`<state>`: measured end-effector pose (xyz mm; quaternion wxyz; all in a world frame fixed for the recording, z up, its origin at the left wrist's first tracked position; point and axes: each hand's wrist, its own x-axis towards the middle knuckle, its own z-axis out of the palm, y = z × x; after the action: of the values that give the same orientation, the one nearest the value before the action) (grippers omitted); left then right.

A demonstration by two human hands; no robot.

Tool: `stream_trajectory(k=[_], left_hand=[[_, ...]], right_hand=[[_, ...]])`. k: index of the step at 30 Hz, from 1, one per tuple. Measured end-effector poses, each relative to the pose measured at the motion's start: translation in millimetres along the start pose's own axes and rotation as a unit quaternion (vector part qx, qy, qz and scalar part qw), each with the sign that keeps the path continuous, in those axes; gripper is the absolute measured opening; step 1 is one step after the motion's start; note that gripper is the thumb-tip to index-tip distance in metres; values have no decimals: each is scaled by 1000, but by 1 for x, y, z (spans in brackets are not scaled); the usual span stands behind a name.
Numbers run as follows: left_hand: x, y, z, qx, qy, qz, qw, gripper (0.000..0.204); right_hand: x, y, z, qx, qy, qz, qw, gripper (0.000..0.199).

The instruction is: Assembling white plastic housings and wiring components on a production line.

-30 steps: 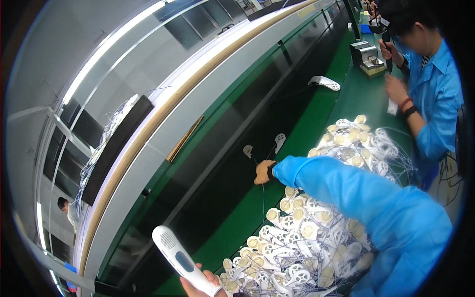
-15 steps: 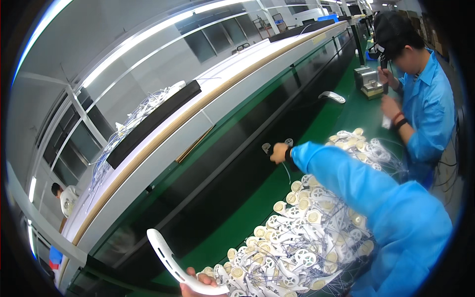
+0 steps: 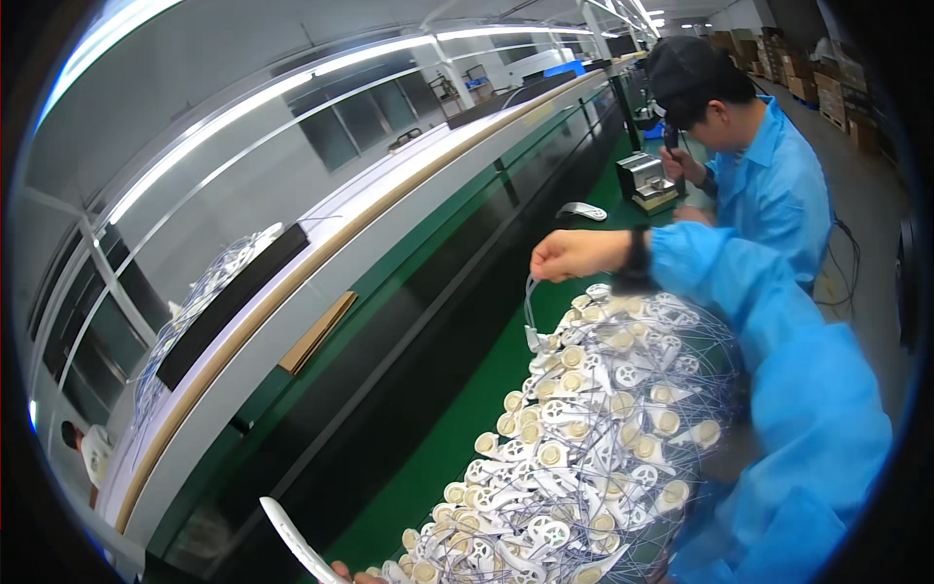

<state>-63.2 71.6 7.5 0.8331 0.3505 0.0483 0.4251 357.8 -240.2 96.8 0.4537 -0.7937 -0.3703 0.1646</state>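
Observation:
At the lower edge, my left hand (image 3: pixel 352 574) is mostly out of frame, with its fingers closed around the lower end of a long, curved white plastic shell (image 3: pixel 290 538). My right hand (image 3: pixel 576 255) reaches out over the far part of a pile of white parts and pinches a thin grey cable (image 3: pixel 528 304). The cable hangs down beside a small white piece (image 3: pixel 532 338) at the pile's left edge; whether they are joined I cannot tell. Below my right arm, the white parts (image 3: pixel 555 413) carry round cream discs, spoked wheels and tangled thin wires.
A green-and-black conveyor (image 3: pixel 389 409) runs into the distance, with a lone white shell (image 3: pixel 582 210) on it. Ahead on the right, a co-worker (image 3: pixel 769 175) in blue works by a metal fixture (image 3: pixel 646 181). A raised shelf (image 3: pixel 321 255) along the left holds a black tray (image 3: pixel 233 304).
My right hand has come up from the belt and back to the pile's edge, now with a cable hanging from its fingers. The view has swung right; my left hand and shell sit lower.

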Motion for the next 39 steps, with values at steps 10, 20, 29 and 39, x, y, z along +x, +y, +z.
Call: stream_trajectory(k=[10, 20, 29, 39], left_hand=[[10, -8, -19, 45, 6, -43, 998, 38], [4, -10, -14, 74, 26, -36, 996, 39], [-1, -17, 6, 170, 11, 41, 985, 42], [-7, -24, 21, 204, 18, 31, 978, 36]], right_hand=[[-167, 31, 36, -95, -177, -73, 977, 29], [-178, 26, 18, -300, -279, 36, 911, 49], [-61, 56, 46, -259, -96, -52, 960, 25], [11, 75, 93, -380, -261, -103, 881, 47]])
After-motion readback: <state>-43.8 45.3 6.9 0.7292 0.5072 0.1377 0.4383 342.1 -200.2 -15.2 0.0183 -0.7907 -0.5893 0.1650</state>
